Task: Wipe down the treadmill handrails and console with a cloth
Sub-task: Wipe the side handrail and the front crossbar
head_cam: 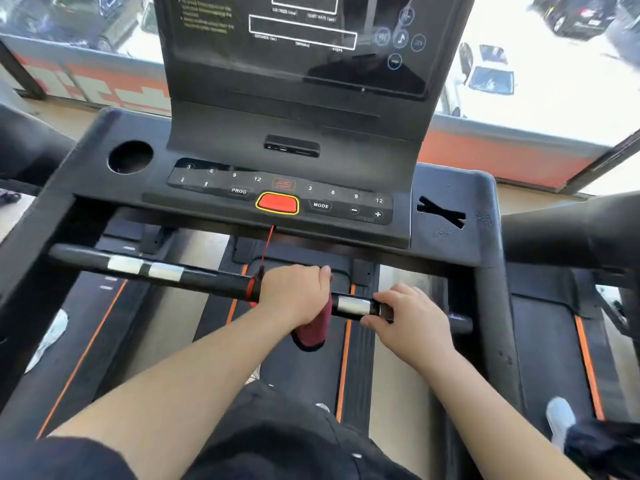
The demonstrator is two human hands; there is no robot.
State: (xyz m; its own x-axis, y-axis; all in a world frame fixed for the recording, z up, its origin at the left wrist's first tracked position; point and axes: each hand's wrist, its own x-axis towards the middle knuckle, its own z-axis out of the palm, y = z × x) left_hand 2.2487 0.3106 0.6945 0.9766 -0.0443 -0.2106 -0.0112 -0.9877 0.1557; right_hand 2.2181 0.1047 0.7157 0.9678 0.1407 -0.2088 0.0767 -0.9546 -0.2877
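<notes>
Cloth in left hand grip on handrail; right hand grips rail w/o cloth

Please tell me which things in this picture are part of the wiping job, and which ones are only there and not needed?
Part of the job:
- dark red cloth, held by the left hand
- front handrail bar, gripped by both hands; right hand
- console button panel and screen

Only there:
- red safety cord
- cup holder
- parked cars outside
</notes>
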